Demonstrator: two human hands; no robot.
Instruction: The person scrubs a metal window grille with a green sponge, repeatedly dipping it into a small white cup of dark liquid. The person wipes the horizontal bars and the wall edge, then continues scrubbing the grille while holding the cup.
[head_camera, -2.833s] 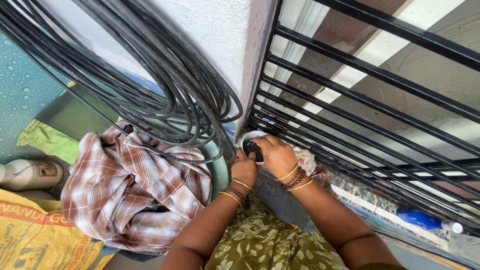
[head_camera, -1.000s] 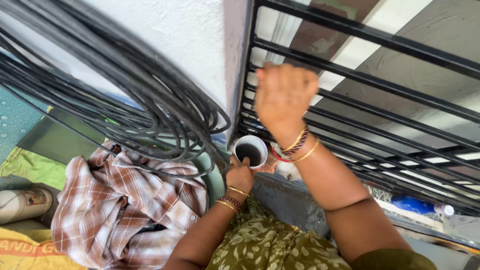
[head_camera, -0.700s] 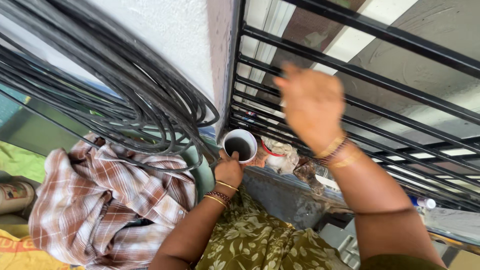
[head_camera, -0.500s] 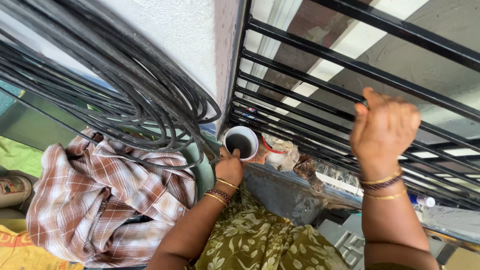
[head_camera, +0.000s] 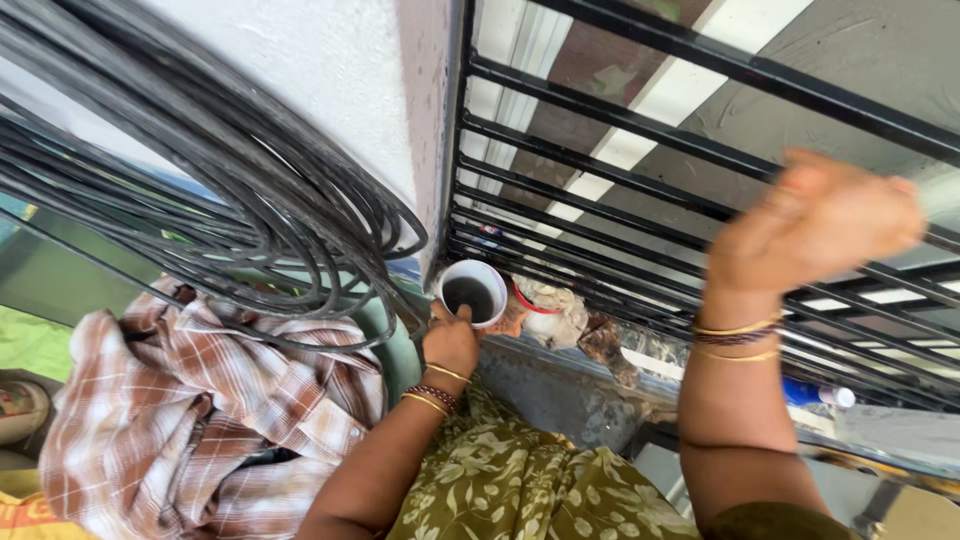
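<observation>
White rough plaster wall (head_camera: 340, 70) fills the upper left of our view, with a black barred grille (head_camera: 640, 150) to its right and a striped surface behind the bars. Much is cut off or unclear: a thick coil of black cables (head_camera: 230, 190) runs out past the left and top edges, and a brown checked cloth (head_camera: 200, 400) lies crumpled under it, hiding whatever it rests on. Beside the cup, on the ledge (head_camera: 560, 385) at the foot of the grille, we see a pale crumpled rag (head_camera: 555, 305) and a bit of red rim, too jumbled to name. A blue bottle (head_camera: 810, 392) lies farther right, half hidden behind the bars.

Our left hand (head_camera: 452, 340) reaches forward with the arm stretched low, bangles at the wrist, its fingers wrapped round the near side of a white cup (head_camera: 473, 292) with a dark inside, which stands at the corner where wall meets grille. Our right hand (head_camera: 815, 225) is raised in front of the bars, wrist bent, and it is blurred; the fingers look curled in, but we cannot tell whether they grip a bar or anything else.
</observation>
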